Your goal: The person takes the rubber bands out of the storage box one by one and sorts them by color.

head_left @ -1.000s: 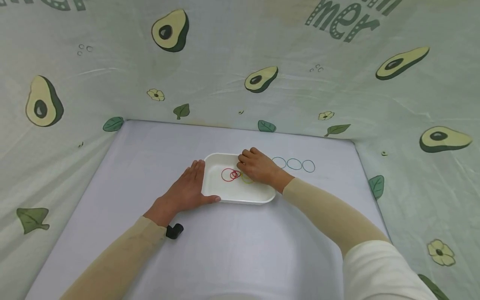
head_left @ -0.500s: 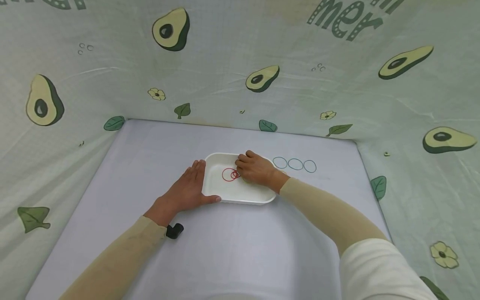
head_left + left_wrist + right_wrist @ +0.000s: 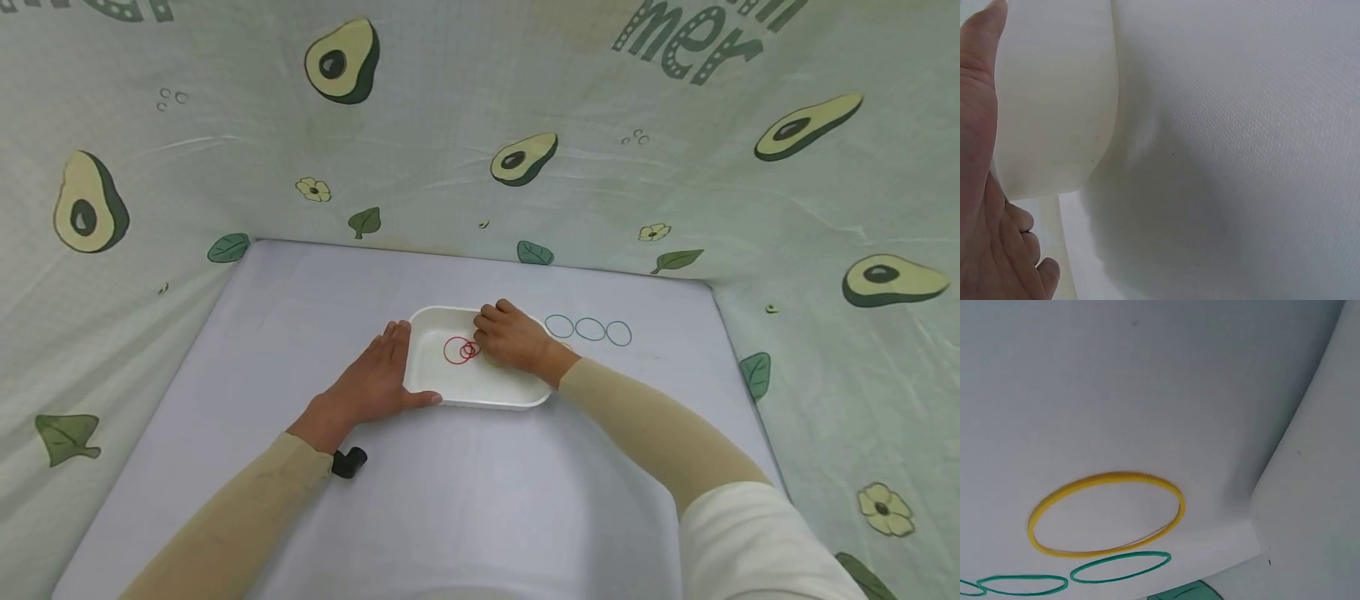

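Observation:
My left hand [image 3: 371,379] lies against the left end of a shallow white tray [image 3: 480,398], fingers straight along its side and thumb by the front corner. The left wrist view shows the thumb [image 3: 975,94] alongside the tray's outer wall [image 3: 1054,106]. Inside the tray lie red rubber bands [image 3: 468,351], large and small, overlapping. My right hand [image 3: 513,337] reaches over the tray's right rim with curled fingers. Part of a yellow rubber band [image 3: 489,360] shows beneath it. The right fingertips are hidden, so I cannot tell whether they pinch a band.
Green rubber bands [image 3: 590,341] lie in a row on the white table right of the tray. In the right wrist view a yellow band [image 3: 1107,479] lies beside them. A printed cloth [image 3: 435,167] walls the table at the back and sides.
My right hand has dipped slightly lower in the tray and covers more of the yellow band there. My left hand and the tray stay put.

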Motion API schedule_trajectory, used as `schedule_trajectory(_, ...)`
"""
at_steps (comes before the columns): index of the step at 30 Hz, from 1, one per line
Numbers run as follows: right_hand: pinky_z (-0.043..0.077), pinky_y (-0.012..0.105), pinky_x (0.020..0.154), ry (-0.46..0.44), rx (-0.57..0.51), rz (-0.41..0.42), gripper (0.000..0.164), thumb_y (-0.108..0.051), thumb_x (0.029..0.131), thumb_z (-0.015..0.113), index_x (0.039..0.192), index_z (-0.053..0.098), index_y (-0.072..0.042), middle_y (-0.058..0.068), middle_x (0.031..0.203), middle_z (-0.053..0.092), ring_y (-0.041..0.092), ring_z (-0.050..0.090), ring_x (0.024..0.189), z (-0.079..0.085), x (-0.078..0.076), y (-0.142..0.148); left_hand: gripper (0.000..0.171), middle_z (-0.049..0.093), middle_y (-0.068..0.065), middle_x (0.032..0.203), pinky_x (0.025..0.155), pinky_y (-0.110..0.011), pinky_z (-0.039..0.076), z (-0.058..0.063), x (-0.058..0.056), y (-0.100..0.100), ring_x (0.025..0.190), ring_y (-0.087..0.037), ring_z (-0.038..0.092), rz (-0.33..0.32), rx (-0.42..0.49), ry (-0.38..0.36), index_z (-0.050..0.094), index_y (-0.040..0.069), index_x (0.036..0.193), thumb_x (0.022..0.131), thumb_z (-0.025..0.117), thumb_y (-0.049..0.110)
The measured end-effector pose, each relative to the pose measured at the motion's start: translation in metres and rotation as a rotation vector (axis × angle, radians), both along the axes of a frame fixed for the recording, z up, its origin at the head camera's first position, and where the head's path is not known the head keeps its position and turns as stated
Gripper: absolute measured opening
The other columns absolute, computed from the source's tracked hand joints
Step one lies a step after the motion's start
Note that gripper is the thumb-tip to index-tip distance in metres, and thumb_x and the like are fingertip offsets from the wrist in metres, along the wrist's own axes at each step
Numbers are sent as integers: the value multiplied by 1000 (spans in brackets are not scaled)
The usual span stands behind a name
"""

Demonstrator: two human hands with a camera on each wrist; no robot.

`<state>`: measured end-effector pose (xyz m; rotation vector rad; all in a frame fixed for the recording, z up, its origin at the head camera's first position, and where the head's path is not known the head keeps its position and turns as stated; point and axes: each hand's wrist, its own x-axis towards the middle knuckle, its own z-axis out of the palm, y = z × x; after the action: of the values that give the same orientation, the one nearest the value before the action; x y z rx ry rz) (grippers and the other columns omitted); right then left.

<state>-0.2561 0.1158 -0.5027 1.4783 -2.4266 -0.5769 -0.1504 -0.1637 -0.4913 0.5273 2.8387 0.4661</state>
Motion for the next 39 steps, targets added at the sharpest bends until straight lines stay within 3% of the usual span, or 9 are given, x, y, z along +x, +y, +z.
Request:
schedule_trajectory(8,44,38,92,-60,-162,-97,8,-10,101,70,108,70,-10,4,110,65,25,52,103,4,7,2,130,13,-29,173,133,-53,18,0,0,0,163,-44,10,-1,23,12,3,-11,164,89,69,74)
schedule_trajectory(13,46,39,90,-2,-189,-120,10,-16,107,61,103,65,-9,5,104,62,26,52,98,4,10,5,131,12,-30,173,133,-53,17,-1,0,-1,163,-44,10,-2,26,16,4,-11,164,89,69,74)
schedule_trajectory(18,45,39,82,84,-199,-130,15,-13,106,54,92,58,-8,6,91,55,27,50,90,4,10,8,131,12,-30,173,133,-53,18,-1,0,0,163,-44,9,-1,29,12,3,-11,164,89,69,74)
schedule_trajectory(24,43,39,80,89,-222,-164,20,-14,105,49,88,57,-8,7,87,52,28,49,89,9,8,12,132,12,-29,174,133,-53,18,0,0,0,163,-43,8,5,33,3,3,-11,164,89,69,74)
schedule_trajectory(39,41,37,75,112,-269,-235,23,-18,102,57,82,54,-8,6,82,48,27,43,83,22,11,27,131,12,-29,174,133,-54,18,-3,1,0,163,-44,9,6,38,9,3,-11,164,89,70,73)
